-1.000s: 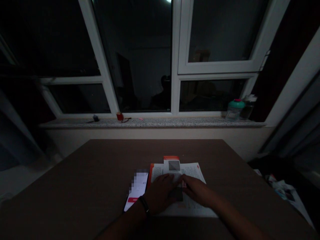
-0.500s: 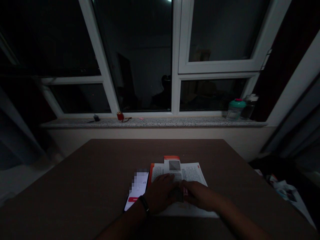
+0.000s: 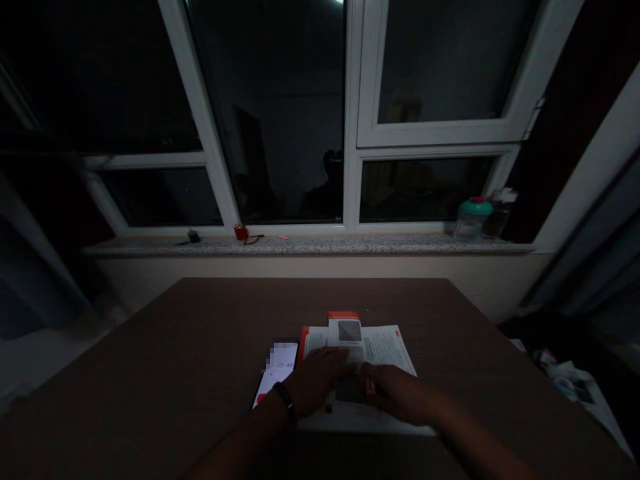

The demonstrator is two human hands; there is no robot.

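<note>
An open book [image 3: 387,347] with orange edging lies on the brown table. Over its middle is a printed paper strip [image 3: 345,328] with an orange top, which sticks out past the book's far edge. My left hand [image 3: 320,380], with a dark band at the wrist, rests on the strip and the left page, fingers stretched out. In my closed right hand [image 3: 397,390] is a small pink object [image 3: 370,385], mostly covered by the fingers; its kind is unclear. A dark printed patch shows between the hands. Left of the book lies a lit phone [image 3: 280,363], partly behind my left forearm.
Beyond the table [image 3: 225,300], a stone windowsill [image 3: 325,245] holds a small red item [image 3: 241,232], a dark little bottle [image 3: 193,235] and a jar with a teal lid [image 3: 473,217]. Papers [image 3: 575,380] lie in a heap to the right of the table.
My left hand has shifted slightly left, baring more of the dark patch and covering more of the phone's lower part. The right hand stays nearly in place. The phone's screen looks different.
</note>
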